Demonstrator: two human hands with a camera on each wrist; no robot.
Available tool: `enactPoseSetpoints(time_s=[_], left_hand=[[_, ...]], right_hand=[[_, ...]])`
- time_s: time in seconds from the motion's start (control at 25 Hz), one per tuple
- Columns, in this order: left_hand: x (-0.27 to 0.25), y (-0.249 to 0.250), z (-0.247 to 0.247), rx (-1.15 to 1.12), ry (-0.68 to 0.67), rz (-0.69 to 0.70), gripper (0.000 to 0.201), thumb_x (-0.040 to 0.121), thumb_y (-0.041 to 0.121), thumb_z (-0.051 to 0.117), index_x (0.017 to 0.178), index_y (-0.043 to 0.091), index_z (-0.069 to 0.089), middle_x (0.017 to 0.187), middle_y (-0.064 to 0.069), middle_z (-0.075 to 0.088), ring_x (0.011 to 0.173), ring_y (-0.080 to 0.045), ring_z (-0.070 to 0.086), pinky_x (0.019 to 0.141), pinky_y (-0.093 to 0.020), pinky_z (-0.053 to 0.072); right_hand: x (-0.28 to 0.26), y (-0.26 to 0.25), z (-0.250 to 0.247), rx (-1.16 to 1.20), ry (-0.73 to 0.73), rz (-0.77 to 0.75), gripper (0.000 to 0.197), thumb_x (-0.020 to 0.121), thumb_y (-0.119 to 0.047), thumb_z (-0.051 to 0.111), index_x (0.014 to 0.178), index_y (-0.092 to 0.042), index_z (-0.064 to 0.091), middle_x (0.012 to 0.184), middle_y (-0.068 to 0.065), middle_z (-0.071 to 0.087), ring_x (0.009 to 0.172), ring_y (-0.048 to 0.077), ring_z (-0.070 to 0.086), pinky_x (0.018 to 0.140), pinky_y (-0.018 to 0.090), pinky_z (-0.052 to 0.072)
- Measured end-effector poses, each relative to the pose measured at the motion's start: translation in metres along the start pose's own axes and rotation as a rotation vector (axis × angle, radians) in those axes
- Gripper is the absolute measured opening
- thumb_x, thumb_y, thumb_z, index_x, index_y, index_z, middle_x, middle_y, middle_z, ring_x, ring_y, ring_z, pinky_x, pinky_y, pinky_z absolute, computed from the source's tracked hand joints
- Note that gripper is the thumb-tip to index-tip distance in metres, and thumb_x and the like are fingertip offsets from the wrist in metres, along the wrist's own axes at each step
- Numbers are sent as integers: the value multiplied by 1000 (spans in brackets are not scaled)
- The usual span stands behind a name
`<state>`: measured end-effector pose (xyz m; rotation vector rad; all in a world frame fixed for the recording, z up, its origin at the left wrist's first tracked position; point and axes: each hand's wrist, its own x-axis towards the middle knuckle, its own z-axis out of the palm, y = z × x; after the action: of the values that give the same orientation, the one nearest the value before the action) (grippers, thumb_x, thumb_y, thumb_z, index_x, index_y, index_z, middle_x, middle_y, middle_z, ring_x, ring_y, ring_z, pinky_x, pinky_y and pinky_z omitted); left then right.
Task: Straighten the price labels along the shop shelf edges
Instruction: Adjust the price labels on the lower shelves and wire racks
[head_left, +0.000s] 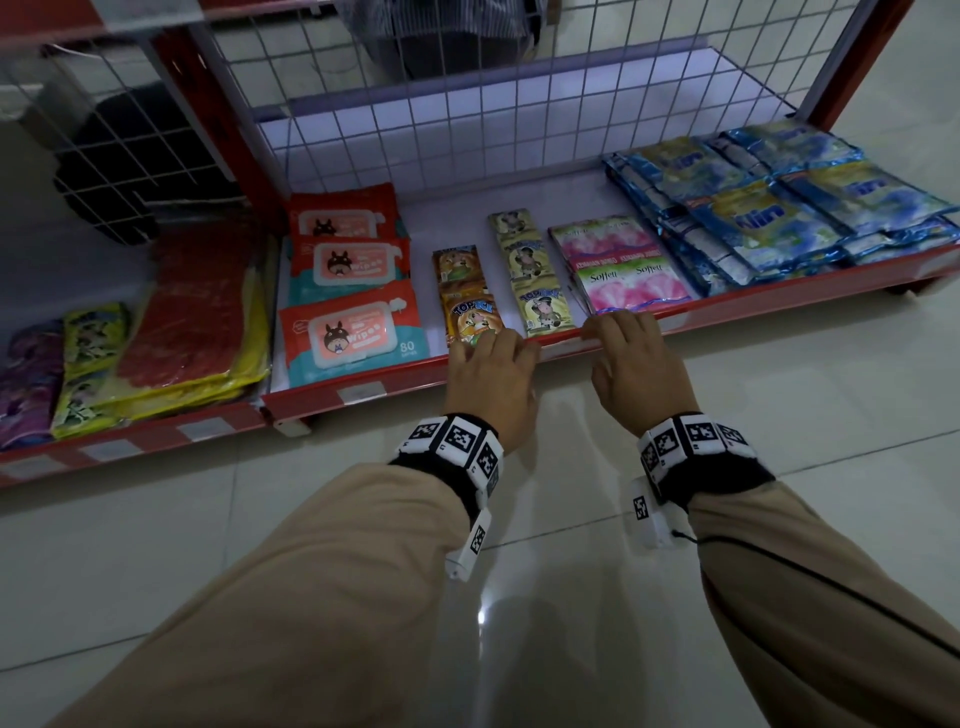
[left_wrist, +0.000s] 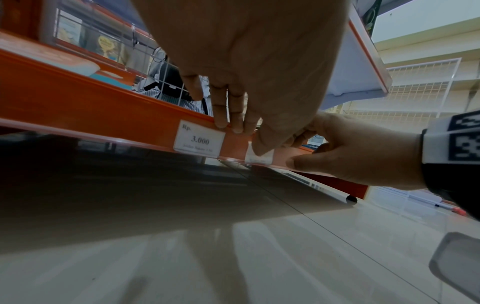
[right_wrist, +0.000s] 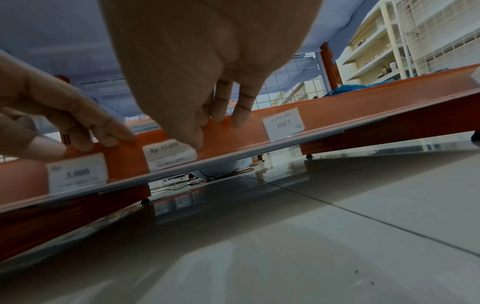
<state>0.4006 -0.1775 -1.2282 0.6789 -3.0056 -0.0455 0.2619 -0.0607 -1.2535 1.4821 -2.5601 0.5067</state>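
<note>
Nearest you, both sleeves reach forward over the pale floor tiles (head_left: 779, 395), and both hands sit on the red front rail (head_left: 727, 317) of the bottom shelf.

Your left hand (head_left: 491, 382) has its fingers (left_wrist: 235, 115) laid over the top lip of the rail with the thumb pressing down on the rail's face, so it grasps the rail rather than any label. It seems placed there to steady the clear strip while the other hand works. Your right hand (head_left: 636, 366) does the same a little further along: fingers (right_wrist: 241, 111) hooked over the top lip, thumb tip pushed against the upper right corner of the middle label (right_wrist: 170, 155). That is a pinch on the rail at the label's edge, probably to nudge it square.

The labels are small white cards tucked behind the clear strip on the rail's face. The middle label, marked Rp 11.000, sits between your hands and looks slightly tilted, though the wide lens makes that hard to judge. The 3.000 label (left_wrist: 199, 140) lies just below your left fingertips and looks level. The 2.000 label (right_wrist: 283, 124), beyond your right hand, is upside down.

Behind the rail lie wipes packs (head_left: 353, 335), small sachets (head_left: 545, 306) and blue packets (head_left: 769, 208), backed by white wire mesh (head_left: 467, 119).
</note>
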Motion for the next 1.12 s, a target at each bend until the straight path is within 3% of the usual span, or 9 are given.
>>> enactPoseSetpoints(time_s=[0.08,0.28,0.44,0.64,0.92,1.0,1.12], left_hand=[[-8,-1,-7,-8,14,-10,47,88,27,52,134,24,44,132,-1,45,123,-23,38,98,-40,25],[-15,-4,-12,-22,-131,48,55,90,25,49,142,21,34,146,-1,39,132,-23,35,106,-39,24],[-16,-10,-36,56,-165,65,46,90,29,52,133,17,44,134,-8,50,122,-29,42,99,-41,35],[0,-18,-100,56,-36,108,35,88,30,53,121,20,56,122,-5,57,113,-28,49,91,-38,40],[28,-32,-219,-4,204,266,37,91,33,49,125,21,54,123,-3,57,115,-26,49,95,-40,37],[30,-40,-243,-11,260,301,37,90,34,49,124,21,55,121,-3,58,114,-26,49,94,-39,37],[31,-55,-267,-37,321,332,34,90,36,50,120,22,58,119,-1,59,112,-25,50,94,-38,37]], right_hand=[[-4,-5,-6,-27,-12,-14,34,79,-4,56,113,-9,56,114,11,54,103,31,45,76,43,47],[-8,-8,-6,-47,-120,32,37,80,-8,57,116,-7,54,119,14,49,105,33,46,75,43,48],[-3,-11,-27,-11,-184,119,45,82,-12,59,126,-9,47,123,13,45,109,33,46,77,42,48],[23,-23,-86,64,-48,119,41,84,-15,61,124,-12,51,123,11,50,110,31,49,81,41,48],[79,-72,-188,66,276,55,28,85,-14,62,112,-11,55,106,9,57,92,25,54,67,28,37],[89,-84,-208,70,311,88,22,85,-14,62,107,-11,56,100,7,59,87,23,56,65,26,34],[96,-97,-226,40,309,155,21,83,-15,63,103,-15,57,99,4,60,86,23,57,66,31,41]])
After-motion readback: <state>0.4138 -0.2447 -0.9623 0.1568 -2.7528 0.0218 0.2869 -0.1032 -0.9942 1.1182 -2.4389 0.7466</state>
